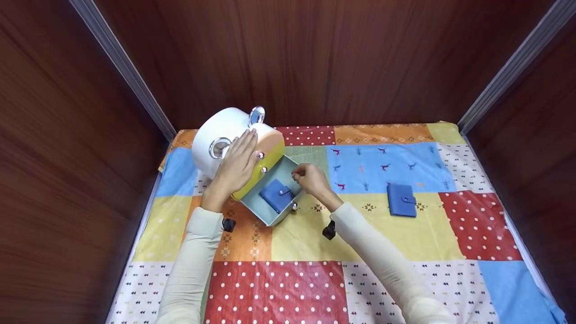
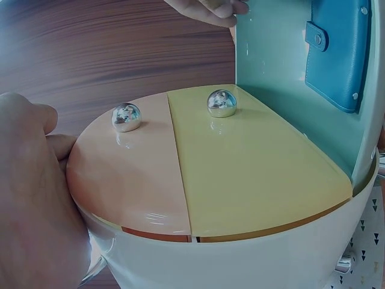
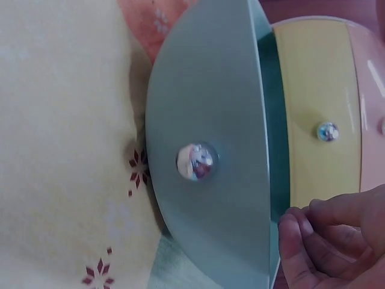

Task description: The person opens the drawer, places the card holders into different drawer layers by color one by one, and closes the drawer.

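A white round drawer box (image 1: 220,130) stands at the back left of the patchwork cloth. My left hand (image 1: 236,164) lies flat on its top with straight fingers, also seen in the left wrist view (image 2: 30,198). Its teal drawer (image 1: 270,216) is pulled out, and a blue wallet (image 1: 275,194) lies inside it (image 2: 337,54). My right hand (image 1: 310,177) sits at the drawer's right wall with curled fingers (image 3: 331,247) and holds nothing that I can see. A second blue wallet (image 1: 401,199) lies on the cloth to the right.
The peach drawer front (image 2: 126,174) and the yellow drawer front (image 2: 258,168) are closed, each with a chrome knob. The teal drawer front (image 3: 204,120) carries a knob (image 3: 197,161) too. Dark wooden walls close in the cloth (image 1: 360,243) at the back and both sides.
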`<move>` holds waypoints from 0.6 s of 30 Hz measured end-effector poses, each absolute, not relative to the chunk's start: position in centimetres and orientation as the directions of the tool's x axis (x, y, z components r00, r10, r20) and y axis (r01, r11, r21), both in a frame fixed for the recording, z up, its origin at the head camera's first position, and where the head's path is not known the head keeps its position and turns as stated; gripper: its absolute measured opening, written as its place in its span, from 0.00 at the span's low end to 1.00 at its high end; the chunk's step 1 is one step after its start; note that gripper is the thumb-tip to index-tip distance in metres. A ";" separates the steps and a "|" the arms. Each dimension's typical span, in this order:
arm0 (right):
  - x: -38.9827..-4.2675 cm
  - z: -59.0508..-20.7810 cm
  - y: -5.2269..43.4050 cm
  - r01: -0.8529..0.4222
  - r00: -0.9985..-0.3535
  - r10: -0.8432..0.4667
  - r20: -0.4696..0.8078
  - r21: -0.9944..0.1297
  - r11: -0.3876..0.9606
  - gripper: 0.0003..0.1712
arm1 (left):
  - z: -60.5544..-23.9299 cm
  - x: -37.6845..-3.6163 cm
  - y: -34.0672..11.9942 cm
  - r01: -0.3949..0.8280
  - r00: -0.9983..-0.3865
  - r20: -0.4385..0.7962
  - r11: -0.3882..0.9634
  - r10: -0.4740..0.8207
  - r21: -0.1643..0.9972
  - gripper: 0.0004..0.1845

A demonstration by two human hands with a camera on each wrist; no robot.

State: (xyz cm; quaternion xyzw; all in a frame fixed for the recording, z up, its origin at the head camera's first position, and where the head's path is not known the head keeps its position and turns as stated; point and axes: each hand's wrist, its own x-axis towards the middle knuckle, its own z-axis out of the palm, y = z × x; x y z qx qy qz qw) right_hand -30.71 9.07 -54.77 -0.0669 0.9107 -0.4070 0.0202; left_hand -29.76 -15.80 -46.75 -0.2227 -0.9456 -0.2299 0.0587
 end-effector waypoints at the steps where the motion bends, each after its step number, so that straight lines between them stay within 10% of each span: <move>1: -30.7 -54.7 9.3 -0.103 -0.991 -0.135 0.017 -0.749 0.655 0.09 | -46.7 -29.8 -15.8 0.447 -0.894 0.212 0.796 0.394 0.407 0.32; 18: -30.7 -53.2 14.5 -0.110 -0.994 -0.076 0.079 -0.778 0.618 0.10 | -46.6 -29.7 -15.8 0.456 -0.890 0.226 0.791 0.397 0.408 0.31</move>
